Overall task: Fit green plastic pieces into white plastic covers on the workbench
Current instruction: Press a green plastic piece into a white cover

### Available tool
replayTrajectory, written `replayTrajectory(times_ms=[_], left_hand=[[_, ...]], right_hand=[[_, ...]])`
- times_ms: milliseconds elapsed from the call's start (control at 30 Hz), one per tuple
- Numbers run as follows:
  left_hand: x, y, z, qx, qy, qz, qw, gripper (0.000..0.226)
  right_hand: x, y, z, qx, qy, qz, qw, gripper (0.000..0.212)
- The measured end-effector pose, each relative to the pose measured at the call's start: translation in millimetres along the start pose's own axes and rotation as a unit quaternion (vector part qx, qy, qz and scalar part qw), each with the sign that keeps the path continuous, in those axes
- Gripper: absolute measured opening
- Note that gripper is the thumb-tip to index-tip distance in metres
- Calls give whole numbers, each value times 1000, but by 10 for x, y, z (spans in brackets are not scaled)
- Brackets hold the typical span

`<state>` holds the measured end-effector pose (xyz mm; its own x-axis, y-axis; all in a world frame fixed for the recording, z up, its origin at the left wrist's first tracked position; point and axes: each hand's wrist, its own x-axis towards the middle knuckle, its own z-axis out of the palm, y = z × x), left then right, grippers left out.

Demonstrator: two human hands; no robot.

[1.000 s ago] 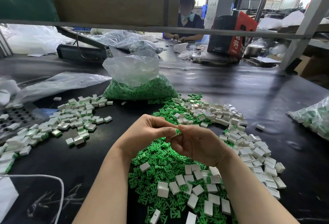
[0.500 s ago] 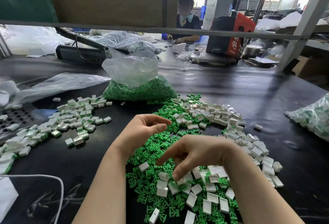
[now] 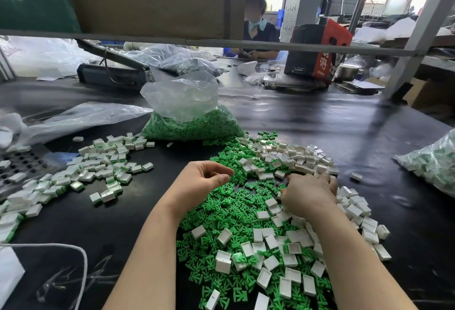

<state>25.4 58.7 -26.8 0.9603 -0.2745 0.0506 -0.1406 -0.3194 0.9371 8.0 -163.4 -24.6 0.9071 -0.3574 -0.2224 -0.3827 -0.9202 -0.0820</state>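
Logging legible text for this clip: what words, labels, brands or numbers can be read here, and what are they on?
Red and black box: large white Chinese characters on its red side, partly hidden by the shelf rail, not readable with certainty.
Same box, black side: a small white line, too small to read.
Nothing readable on the bags, white covers or green pieces.

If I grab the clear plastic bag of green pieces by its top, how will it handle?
The clear plastic bag of green pieces would probably sag: its film is thin and crumpled. The mouth looks open, so tipping may spill pieces. Its filled bottom slumps on the black workbench, so it is likely fairly heavy.
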Motion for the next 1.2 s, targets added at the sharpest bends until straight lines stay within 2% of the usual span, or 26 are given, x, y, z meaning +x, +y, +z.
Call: replayTrajectory(times_ms=[167,267,367,500,567,633,700,767,867,933,1000,1067,1100,1133,1200], left_hand=[[23,-29,47,36,-1,-19,999,14],[35,-37,101,65,-5,-26,998,13],[41,-36,158,83,-20,-26,996,13],[42,-24,197,98,-29,-16,995,16],[42,-5,219,92,-29,-10,995,20],[41,39,250,74,-28,1,997,27],[48,88,292,27,-33,15,999,33],[45,139,328,-39,-37,27,998,33],[31,172,321,-96,-12,56,994,19],[19,176,285,-129,7,63,990,15],[11,170,249,-167,15,61,984,15],[1,172,224,-192,11,60,979,16],[-6,177,218,-207,3,61,976,15],[-10,182,218,-224,-5,63,973,15],[-16,197,215,-243,-18,66,968,17]], right_hand=[[5,6,5,-34,40,-28,998,42],[27,8,9,-13,49,-40,998,29],[37,5,4,51,62,-66,995,17],[34,6,25,195,51,-100,974,15],[-13,5,4,332,37,-118,935,12],[-67,-22,-43,485,1,-140,863,13],[-117,-81,-88,569,-25,-162,806,14],[-159,-157,-97,597,-28,-183,781,14],[-181,-227,-69,618,-20,-214,756,12],[-171,-225,-56,597,0,-233,768,4],[-138,-207,-27,476,23,-256,841,8],[-126,-212,38,271,21,-280,921,23],[-136,-232,71,178,14,-292,940,33],[-144,-259,99,114,15,-304,946,38],[-152,-323,123,73,41,-323,943,33]])
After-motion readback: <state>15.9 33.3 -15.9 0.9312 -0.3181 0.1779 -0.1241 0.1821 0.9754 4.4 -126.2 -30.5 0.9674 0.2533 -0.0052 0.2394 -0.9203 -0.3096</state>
